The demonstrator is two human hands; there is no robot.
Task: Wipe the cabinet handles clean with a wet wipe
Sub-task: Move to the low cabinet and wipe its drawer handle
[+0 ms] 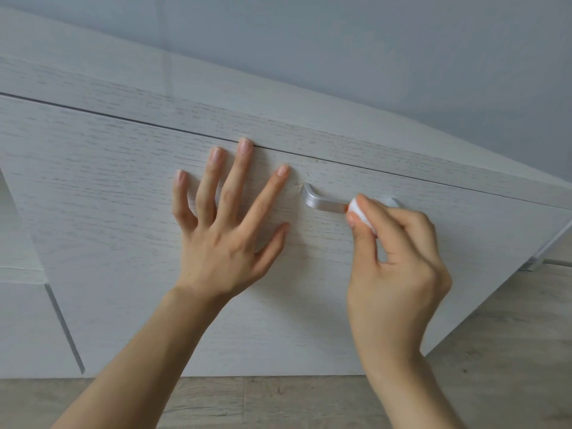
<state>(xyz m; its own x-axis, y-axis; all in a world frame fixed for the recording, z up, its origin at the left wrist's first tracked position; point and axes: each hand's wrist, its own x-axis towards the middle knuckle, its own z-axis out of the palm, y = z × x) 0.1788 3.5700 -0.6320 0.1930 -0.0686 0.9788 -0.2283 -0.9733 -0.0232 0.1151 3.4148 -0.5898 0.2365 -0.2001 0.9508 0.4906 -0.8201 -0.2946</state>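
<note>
Whitewashed wood grain runs across the cabinet front (108, 196), where I see my left hand (223, 239) lying flat, fingers straight and spread, fingertips near the upper seam. Just right of its index finger sits the brushed-metal handle (322, 204), a slim bow-shaped bar with a curved end. My right hand (399, 264) pinches a small folded white wet wipe (360, 212) between thumb and curled fingers, pressed against the bar's right part. Below both hands lies greyish plank floor (510, 351).
</note>
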